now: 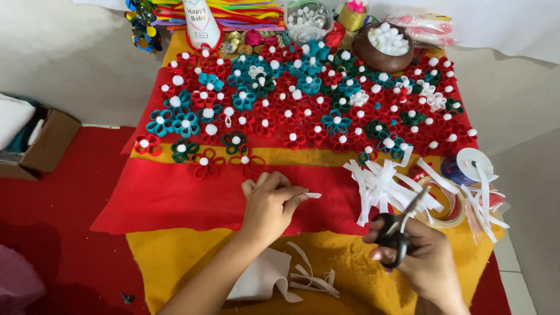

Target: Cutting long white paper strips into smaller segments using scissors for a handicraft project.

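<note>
While the left hand (pixel 269 204) bends at the wrist over the red felt sheet (pixel 175 195), its fingertips pinch a small white strip (pixel 313 195) just above that sheet. At the sheet's right edge lies a heap of white strips (pixel 382 186). Below that edge, the right hand (pixel 417 251) curls around black scissors (pixel 399 230), fingers through the loops; the blades point up toward the heap and seem nearly closed.

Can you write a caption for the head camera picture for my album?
Left hand pinches a white paper strip; right hand holds black scissors.
</note>
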